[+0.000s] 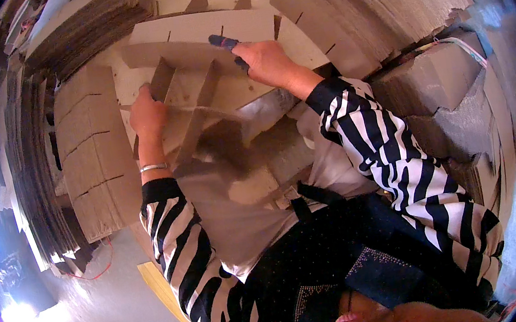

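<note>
Slotted cardboard strips stand crossed on a board in front of me, forming part of a box divider. My left hand [148,113] is closed at the left end of this grid, beside an upright cross strip [162,78]; its fingertips are partly hidden. A long cardboard strip [177,54] runs across the far side of the grid. At its right end my right hand [266,63] is closed on it, with dark covers on the fingers. Another upright cross strip [206,83] stands between the hands. Behind lies a further slotted strip [203,26].
Stacks of slotted cardboard stand at the left [93,155], far left [90,27] and far right [343,18]. More cardboard [431,78] is piled by my right arm. Two pointed cardboard pieces [197,0] stick up at the back. A yellow strip [164,295] lies lower left.
</note>
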